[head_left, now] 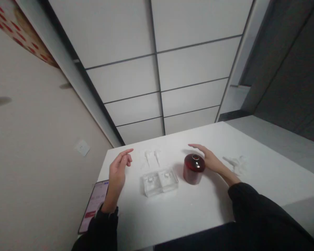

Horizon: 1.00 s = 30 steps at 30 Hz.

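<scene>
My left hand [118,168] is raised over the left side of the table, index finger stretched out and the other fingers loosely bent, with nothing visible in it. My right hand [208,158] reaches around the far right side of a round dark red bottle [193,174], fingers extended; whether it touches the glass I cannot tell. The bottle stands upright with an uncapped small neck. Between my hands sits a clear two-part container [161,182], with a round opening on each half. Behind it lie two white pump heads [147,158] with thin tubes.
A phone [95,204] showing a timer lies by the table's left edge, partly behind my left sleeve. Crumpled clear plastic [239,165] rests on the right of the white table [172,216]. A panelled white sliding door [136,83] stands beyond the far edge.
</scene>
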{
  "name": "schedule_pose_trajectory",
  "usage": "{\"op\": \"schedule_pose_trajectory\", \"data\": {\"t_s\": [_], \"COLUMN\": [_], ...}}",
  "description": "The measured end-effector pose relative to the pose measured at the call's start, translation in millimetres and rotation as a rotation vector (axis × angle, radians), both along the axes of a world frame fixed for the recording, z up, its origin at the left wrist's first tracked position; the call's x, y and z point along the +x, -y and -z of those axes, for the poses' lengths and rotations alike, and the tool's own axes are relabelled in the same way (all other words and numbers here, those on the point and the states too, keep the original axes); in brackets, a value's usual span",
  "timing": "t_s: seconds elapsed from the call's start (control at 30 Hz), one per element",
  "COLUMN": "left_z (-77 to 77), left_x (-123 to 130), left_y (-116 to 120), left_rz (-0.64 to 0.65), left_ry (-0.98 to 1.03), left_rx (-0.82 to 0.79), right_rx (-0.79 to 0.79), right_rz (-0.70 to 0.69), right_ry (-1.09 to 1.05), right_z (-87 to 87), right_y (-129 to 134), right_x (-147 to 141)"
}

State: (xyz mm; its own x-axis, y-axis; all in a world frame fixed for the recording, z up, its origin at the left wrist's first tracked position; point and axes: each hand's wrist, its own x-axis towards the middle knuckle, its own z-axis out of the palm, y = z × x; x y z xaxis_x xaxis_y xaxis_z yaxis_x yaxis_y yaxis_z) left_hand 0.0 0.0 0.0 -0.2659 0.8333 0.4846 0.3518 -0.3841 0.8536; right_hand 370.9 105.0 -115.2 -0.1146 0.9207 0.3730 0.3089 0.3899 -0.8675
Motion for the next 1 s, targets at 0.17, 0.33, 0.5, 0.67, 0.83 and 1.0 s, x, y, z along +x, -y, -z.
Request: {"op": "schedule_pose_trajectory", "data": {"t_s": [0.17, 0.33, 0.5, 0.67, 0.83, 1.0], "left_z": [73.7, 79.2, 78.5, 80.5, 80.6, 80.4], "left_x": [-14, -4, -7, -7, -6, -7], "left_y": [-31, -22, -24, -25, -26, -26], "left_rz": [-0.001, 0.11, 0.056, 0.052, 0.037, 0.041], "left_ry": [0.0, -0.042, -0.041, -0.086, -0.121, -0.146], "left_rx": [-0.124, -0.163, -0.161, -0.192, -0.201, -0.206], "right_rx": [0.077, 0.08, 0.078, 0.163, 0.251, 0.305], "right_rz": [-0.366, -0.284, 0.019, 0.149, 0.043, 0.079], "right_ry": [0.286, 0.318, 0.122, -0.316, -0.452, -0.206], "right_z": [2.7, 11.8, -5.5, -44.9, -51.4, -44.0], "right_y": [-5, -3, 11, 59, 86, 83], "right_x": [0, -1, 6, -12, -43, -44]}}
